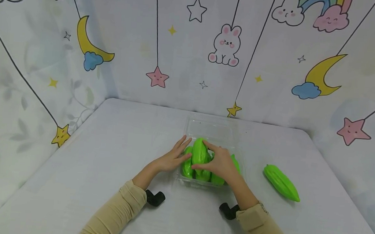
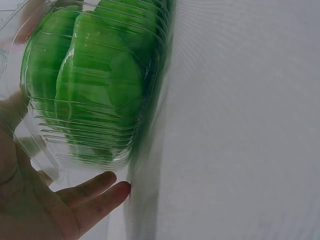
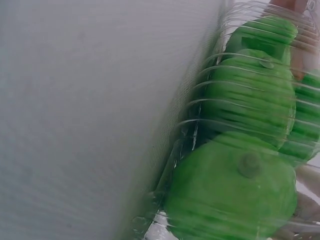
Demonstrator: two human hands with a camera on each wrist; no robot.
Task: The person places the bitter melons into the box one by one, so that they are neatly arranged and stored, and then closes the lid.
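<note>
The right hand [image 1: 221, 163] grasps one green fruit [image 1: 200, 151] between thumb and fingers; this fruit stands lengthwise toward the far side, over the other fruits in the clear container [image 1: 180, 177], and whether it touches those beneath cannot be determined. The left hand [image 1: 169, 160] is at the container's left edge, fingers extended and spread, gripping nothing; the left wrist view shows them just beside the ribbed plastic wall, though firm contact is not verifiable. Inside, packed fruits [image 1: 186, 168] stand close against one another and near the side walls, leaving narrow gaps. The transparent lid [image 1: 211, 128] is folded back, its outer edge near the tabletop's far edge, so room behind is slight. Broad stretches of white tabletop [image 1: 126, 138] extend to the left and in front of the container. To the right, a loose fruit [image 1: 282, 183] lies slantwise, apart from the container and inside the table's right edge, with bare surface between. A black wrist device [image 1: 155, 198] sits at the left cuff, another [image 1: 229, 211] at the right.
</note>
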